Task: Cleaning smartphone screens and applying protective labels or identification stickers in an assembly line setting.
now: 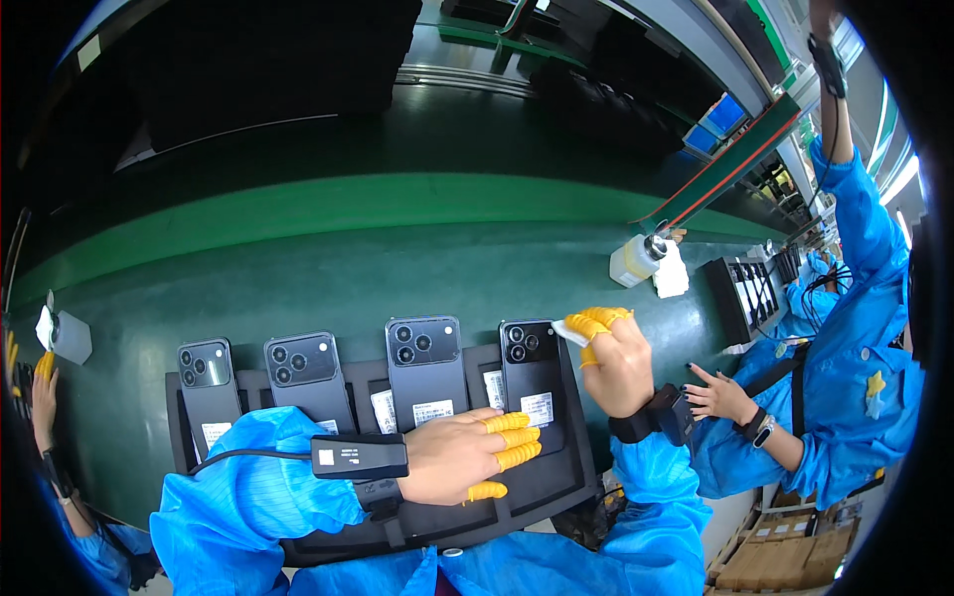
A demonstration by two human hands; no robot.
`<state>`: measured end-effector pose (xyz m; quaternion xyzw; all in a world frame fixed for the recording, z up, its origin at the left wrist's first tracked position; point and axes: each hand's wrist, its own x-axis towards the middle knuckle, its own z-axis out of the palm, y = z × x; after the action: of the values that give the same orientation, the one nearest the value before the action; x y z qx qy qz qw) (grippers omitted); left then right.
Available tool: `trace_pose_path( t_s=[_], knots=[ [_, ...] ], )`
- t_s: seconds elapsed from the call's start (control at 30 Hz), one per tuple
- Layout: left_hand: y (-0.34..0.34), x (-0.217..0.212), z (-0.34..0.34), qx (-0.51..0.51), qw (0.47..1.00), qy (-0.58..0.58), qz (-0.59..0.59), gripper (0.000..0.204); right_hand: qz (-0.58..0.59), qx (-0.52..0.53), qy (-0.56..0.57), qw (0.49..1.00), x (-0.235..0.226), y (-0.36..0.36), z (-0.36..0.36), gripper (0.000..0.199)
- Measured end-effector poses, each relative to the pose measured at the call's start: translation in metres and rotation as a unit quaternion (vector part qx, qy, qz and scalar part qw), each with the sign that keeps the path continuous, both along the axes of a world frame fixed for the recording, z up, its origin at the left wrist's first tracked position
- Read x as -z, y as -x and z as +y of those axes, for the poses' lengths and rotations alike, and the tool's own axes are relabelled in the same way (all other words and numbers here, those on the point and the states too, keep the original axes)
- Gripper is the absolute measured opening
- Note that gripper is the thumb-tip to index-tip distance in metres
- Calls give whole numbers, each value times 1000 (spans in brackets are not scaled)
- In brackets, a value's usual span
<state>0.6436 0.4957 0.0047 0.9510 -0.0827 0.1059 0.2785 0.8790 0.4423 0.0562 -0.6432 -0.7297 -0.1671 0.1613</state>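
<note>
Four phones lie face down in a row in a black tray, camera bumps toward the far side; the leftmost dark phone, a second phone, a third phone and the rightmost phone. My left hand, yellow finger cots on its fingertips, lies with fingers stretched across the lower part of the rightmost phone, by its white label. Above that phone's top right corner, my right hand, also in yellow cots, pinches a folded white wipe. The wipe is close to the camera bump.
A white bottle stands beside a stack of white wipes at the far right. Another bottle is at the left. A black slotted tray sits near a blue-sleeved co-worker. Another person's hand shows at the left edge.
</note>
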Motion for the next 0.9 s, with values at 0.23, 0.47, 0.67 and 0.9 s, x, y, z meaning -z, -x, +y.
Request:
trace_pose_path(
  t_s=[0.23, 0.47, 0.67, 0.9],
  knots=[
    [-1, 2, 0, 10, 1000, 18, -3, 57, 55, -94, 28, 994, 14, 17, 14, 39],
    [0, -4, 1, -1, 1000, 0, 14, 59, 37, -166, 35, 985, 15, 44, 9, 35],
    [1, 1, 0, 1, 1000, 1, -7, 58, -97, -70, 18, 993, 14, 29, 38, 13],
    [0, 3, 0, 7, 1000, 0, 10, 57, -15, -1, 6, 1000, -3, -3, 19, 27]
  ],
)
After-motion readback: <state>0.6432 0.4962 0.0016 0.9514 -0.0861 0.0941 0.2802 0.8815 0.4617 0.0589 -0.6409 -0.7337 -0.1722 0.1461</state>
